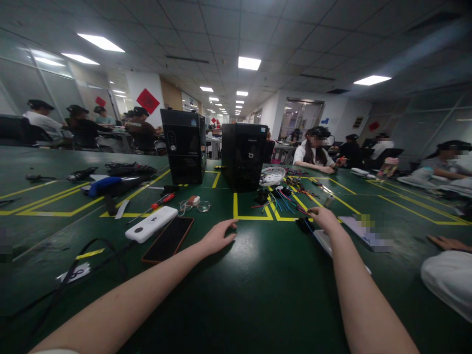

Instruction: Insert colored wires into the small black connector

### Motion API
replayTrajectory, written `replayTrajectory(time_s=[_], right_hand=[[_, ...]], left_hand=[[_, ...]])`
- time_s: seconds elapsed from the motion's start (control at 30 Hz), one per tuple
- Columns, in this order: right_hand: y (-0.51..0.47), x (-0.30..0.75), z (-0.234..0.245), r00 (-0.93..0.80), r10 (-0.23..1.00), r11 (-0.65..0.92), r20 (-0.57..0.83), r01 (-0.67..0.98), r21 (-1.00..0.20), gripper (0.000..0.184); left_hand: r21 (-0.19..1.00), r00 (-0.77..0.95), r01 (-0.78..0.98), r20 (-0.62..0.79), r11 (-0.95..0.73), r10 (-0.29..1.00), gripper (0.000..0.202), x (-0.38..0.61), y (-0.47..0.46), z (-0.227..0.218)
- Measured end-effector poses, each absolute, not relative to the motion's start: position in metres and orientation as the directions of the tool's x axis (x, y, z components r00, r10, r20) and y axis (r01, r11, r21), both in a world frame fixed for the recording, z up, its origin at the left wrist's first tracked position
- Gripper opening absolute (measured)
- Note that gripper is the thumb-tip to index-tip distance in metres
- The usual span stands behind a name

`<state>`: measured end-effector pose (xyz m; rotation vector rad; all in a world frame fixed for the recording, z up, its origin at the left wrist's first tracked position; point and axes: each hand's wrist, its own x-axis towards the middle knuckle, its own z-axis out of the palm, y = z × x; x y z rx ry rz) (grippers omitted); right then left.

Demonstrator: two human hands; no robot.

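Our left hand lies flat on the green table, in front of the black tower case, fingers spread and loose, grasping nothing. Our right hand sits in front and to the right of that case, fingertips at a small black part; we cannot tell whether they pinch it. Coloured wires lie between the part and the case. A phone lies in front and to the left of the case.
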<state>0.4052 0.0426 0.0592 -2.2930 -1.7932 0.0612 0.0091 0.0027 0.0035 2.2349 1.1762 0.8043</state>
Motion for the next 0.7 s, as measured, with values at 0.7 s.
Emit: replayTrajectory(time_s=[0.7], right_hand=[[0.0469, 0.4031, 0.0572, 0.238, 0.968, -0.245, -0.076, 0.963, -0.111, 0.035]], left_hand=[[0.65, 0.464, 0.566, 0.257, -0.507, 0.848, 0.048, 0.0114, 0.0004, 0.0079]])
